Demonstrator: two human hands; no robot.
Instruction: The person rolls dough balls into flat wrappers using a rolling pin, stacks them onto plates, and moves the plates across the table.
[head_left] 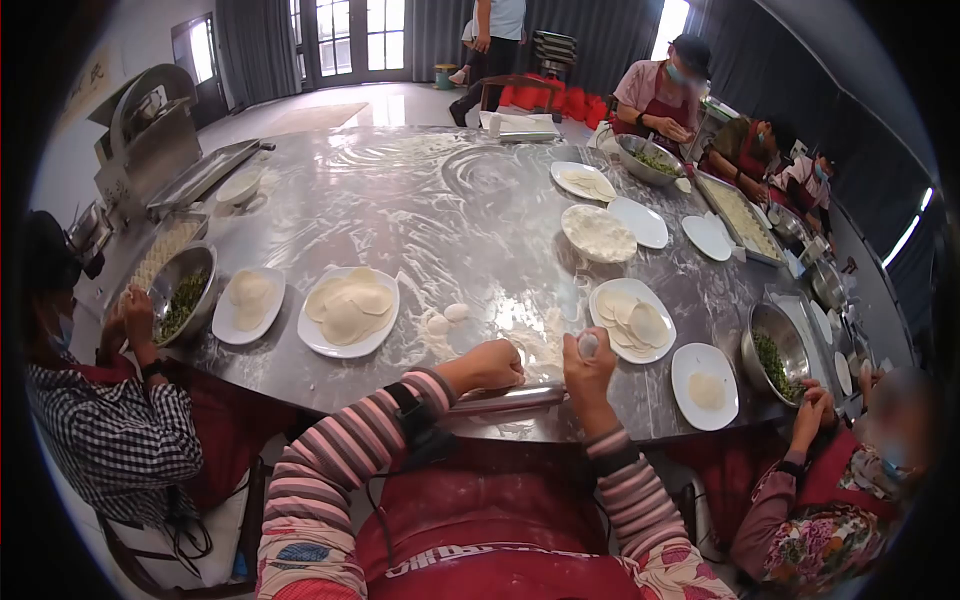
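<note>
Dough rounds (348, 308), thin and pale

At lower centre, the left hand (487, 365) curls near the close edge of the floury table (400, 200); beside it, the right hand (592, 372) grips a pale rounded thing (587, 346), possibly a pin's end. Dough balls (457, 312) lie just above the left hand. Plates (350, 352) of wrappers (345, 305) flank the hands; bowls (795, 337) of greens (772, 362) stand at left, lower right and upper right.
</note>
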